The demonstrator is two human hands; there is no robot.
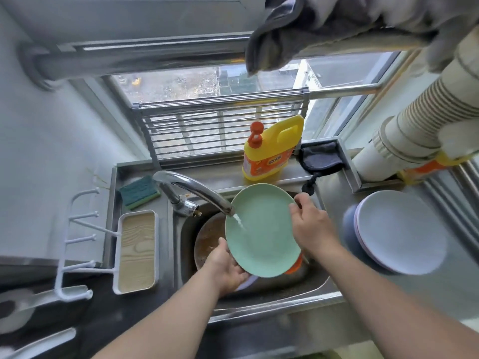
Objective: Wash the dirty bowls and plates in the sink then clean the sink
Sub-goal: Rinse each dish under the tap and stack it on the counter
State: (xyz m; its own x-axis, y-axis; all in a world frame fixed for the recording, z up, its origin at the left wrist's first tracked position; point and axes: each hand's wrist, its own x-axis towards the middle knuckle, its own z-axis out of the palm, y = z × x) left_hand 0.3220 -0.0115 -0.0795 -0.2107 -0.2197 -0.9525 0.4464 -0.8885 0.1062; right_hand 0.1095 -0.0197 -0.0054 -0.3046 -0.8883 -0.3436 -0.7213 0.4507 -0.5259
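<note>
Now, step in hand: we judge this a rinse, with the green plate (261, 230) tilted over the sink (272, 288) under the stream from the tap (197, 191).
Left grip: our left hand (228, 268) holds the plate's rim at 7 o'clock, fingers curled beneath it.
Right grip: our right hand (311, 226) holds the rim at 3 o'clock, fingertips curled over the edge.
Done so far: pale plates (399, 231) sit stacked on the counter (334, 203) at 3 o'clock of the sink, apparently washed.
Left to wash: a brown-soiled dish (207, 239) lies in the basin at 9 o'clock of the plate; something orange (295, 265) and a pale rim (246, 282) peek from beneath, too hidden to name.
Sink cleaning: not begun, we judge.
Supplies: sponge (140, 191) at 10 o'clock of the tap; detergent bottle (272, 149) at 12 o'clock of the plate.
Progress: about midway, we reckon.
</note>
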